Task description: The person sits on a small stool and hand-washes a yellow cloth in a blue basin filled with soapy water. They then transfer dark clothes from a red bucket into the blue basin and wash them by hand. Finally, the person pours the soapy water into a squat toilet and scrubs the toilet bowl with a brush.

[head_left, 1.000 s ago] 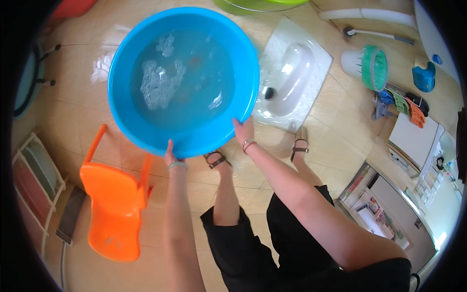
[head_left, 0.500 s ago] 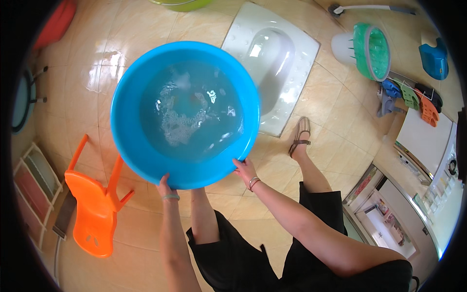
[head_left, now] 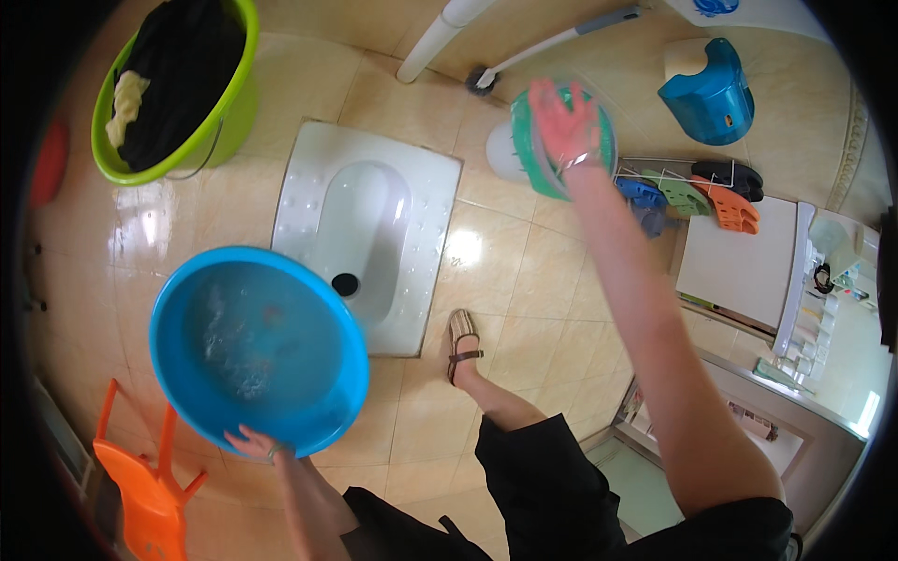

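A large blue basin holds cloudy water with some foam; a faint reddish patch shows through the water. My left hand is at its near rim, fingers apart and seemingly touching the edge. With fingers spread, my right hand reaches far out to the right and holds nothing. It is slightly blurred and appears over a white bin with a green liner; contact with the bin cannot be made out. Beyond the basin's right side lies a white squat toilet with a dark drain hole.
A green bucket with dark cloth stands at the far left. An orange chair is at the near left. Past the bin are a toilet brush, a blue wall holder and a rack of slippers. The tiled floor shines wetly.
My right hand has left the basin's rim and swung up and right to the bin. The basin now appears smaller and lower left. The view has shifted right, and the green bucket shows more.
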The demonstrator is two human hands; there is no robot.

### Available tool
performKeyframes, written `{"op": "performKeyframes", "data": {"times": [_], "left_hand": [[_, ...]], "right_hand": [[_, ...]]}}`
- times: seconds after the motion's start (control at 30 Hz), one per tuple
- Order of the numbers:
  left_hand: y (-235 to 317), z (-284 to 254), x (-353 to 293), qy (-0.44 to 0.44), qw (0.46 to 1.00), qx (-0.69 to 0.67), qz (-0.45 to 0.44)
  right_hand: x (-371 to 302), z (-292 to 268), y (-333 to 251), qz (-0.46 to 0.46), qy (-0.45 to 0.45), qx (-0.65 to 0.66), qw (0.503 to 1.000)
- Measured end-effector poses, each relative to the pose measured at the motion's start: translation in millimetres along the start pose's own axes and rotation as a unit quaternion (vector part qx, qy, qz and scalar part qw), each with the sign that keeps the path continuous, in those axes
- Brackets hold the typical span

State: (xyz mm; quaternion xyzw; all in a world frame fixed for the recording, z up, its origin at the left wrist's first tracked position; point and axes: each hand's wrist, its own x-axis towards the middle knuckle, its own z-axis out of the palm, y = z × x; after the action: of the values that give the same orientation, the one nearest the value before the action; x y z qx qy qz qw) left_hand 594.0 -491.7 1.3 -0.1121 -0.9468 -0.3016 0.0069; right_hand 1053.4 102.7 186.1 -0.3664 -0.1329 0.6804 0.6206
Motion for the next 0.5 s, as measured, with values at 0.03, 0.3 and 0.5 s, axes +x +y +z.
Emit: {"op": "performKeyframes", "data": {"times": [0.03,0.3,0.5], "left_hand": [[56.3,18.4,-14.5,-0.077,0.990,-0.103,-0.060],[534.3,125.0,-160.7,-0.606,0.374,-0.630,-0.308],[684.0,129.3,-175.4,-0.678,0.274,-0.650,-0.206]], "right_hand": [[19.5,12.2,-25.4,-0.025,-0.002,-0.010,1.000],[89.9,71.0,-76.0,-0.005,0.008,0.002,1.000],[70.1,69.5,-83.9,0.038,-0.002,-0.048,0.998]]}}
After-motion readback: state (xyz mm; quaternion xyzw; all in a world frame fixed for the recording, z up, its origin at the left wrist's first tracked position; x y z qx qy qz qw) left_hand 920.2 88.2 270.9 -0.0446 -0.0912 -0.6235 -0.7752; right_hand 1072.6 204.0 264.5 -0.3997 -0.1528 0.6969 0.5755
